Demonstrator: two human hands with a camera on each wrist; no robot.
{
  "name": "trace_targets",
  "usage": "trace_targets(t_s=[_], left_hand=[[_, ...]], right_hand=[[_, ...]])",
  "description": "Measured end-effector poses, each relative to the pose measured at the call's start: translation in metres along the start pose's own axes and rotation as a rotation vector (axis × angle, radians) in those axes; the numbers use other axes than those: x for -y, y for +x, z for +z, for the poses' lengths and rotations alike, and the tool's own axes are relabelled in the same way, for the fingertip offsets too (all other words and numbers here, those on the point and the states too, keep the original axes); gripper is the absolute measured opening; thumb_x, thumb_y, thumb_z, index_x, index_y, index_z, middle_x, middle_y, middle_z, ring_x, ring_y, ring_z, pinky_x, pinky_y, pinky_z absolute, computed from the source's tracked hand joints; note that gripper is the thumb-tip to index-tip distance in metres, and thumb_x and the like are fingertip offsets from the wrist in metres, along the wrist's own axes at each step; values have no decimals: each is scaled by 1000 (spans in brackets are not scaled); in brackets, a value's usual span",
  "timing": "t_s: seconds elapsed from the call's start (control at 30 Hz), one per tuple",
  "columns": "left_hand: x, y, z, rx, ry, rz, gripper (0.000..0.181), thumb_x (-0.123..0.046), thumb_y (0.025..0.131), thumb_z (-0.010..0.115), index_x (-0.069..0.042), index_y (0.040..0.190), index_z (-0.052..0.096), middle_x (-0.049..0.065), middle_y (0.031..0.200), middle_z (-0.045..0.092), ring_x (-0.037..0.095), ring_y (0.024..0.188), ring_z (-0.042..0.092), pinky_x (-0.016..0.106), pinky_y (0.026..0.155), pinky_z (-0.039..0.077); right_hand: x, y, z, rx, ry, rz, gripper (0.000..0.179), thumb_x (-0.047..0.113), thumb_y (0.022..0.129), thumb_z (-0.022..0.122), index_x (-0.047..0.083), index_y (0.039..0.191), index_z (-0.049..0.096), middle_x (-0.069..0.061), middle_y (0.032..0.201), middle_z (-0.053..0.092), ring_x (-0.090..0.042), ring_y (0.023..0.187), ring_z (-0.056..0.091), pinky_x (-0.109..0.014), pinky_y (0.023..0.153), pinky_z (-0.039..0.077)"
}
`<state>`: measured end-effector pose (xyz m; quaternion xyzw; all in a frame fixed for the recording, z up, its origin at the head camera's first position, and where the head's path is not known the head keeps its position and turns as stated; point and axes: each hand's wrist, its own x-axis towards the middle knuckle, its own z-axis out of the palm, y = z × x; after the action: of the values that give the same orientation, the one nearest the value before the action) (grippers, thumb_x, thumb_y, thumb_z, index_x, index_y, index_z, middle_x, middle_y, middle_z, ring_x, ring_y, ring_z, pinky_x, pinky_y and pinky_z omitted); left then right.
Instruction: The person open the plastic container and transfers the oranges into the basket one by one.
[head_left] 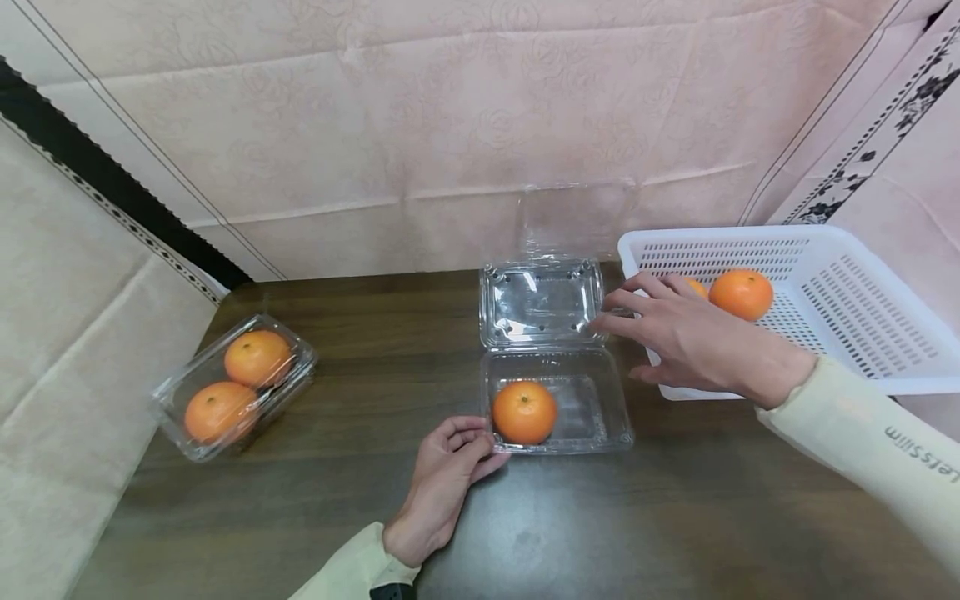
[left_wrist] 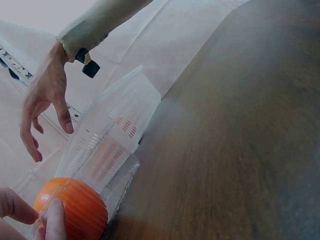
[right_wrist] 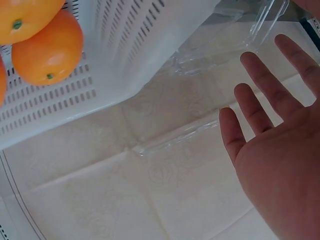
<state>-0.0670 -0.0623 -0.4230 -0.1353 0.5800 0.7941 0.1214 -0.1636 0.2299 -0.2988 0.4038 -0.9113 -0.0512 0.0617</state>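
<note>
A hinged clear plastic fruit container (head_left: 588, 400) lies with its lid (head_left: 542, 304) up and back, and an orange (head_left: 525, 412) sits in the left part of its base. My left hand (head_left: 446, 479) pinches the base's front left corner between thumb and fingers, right beside that orange. My right hand (head_left: 690, 337) hovers with fingers spread between the lid and a white slotted basket (head_left: 862, 321), overlapping the basket's left rim in the head view. It holds nothing; its bare palm (right_wrist: 285, 165) faces the right wrist camera. An orange (head_left: 741, 293) rests in the basket, with others partly hidden behind my right hand.
At the table's left stands a closed clear container (head_left: 296, 379) with two oranges inside. Behind the lid, more thin clear plastic (head_left: 573, 217) stands against the pale cloth backdrop (head_left: 300, 133). The dark wooden table (head_left: 315, 525) runs along the front.
</note>
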Motion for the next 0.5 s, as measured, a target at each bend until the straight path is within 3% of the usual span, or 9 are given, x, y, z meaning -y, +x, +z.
trace_targets(t_s=[0.5], left_hand=[[0, 0, 0, 6, -6, 4, 31, 8, 91, 62, 9, 121, 54, 8, 100, 57, 17, 91, 65, 31, 87, 65]], right_hand=[[16, 12, 3, -1, 69, -72, 73, 29, 70, 95, 26, 136, 64, -6, 137, 63, -31, 132, 48, -52, 104, 46]])
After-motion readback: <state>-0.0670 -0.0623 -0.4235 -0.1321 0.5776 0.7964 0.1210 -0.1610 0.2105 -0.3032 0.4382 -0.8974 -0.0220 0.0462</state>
